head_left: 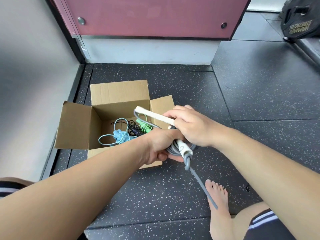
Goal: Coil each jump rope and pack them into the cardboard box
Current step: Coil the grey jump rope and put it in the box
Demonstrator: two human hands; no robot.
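An open cardboard box (119, 94) stands on the floor. Inside lie a blue rope (119, 136), a black rope (134, 129) and a green rope (144, 126), each bundled. Just over the box's near right corner, my left hand (158, 145) grips the coiled grey jump rope (174, 149) from below. One white handle (183, 148) sticks out of the coil, and a grey tail (202, 186) hangs down toward my foot. My right hand (192, 125) pinches the other white handle (152, 115), which points left over the box.
Dark speckled rubber floor tiles (173, 196) lie all around. A grey wall (34, 84) runs close on the box's left, a maroon panel (152, 16) behind it. My bare foot (219, 201) is at lower right. A black weight plate (301, 19) stands at far upper right.
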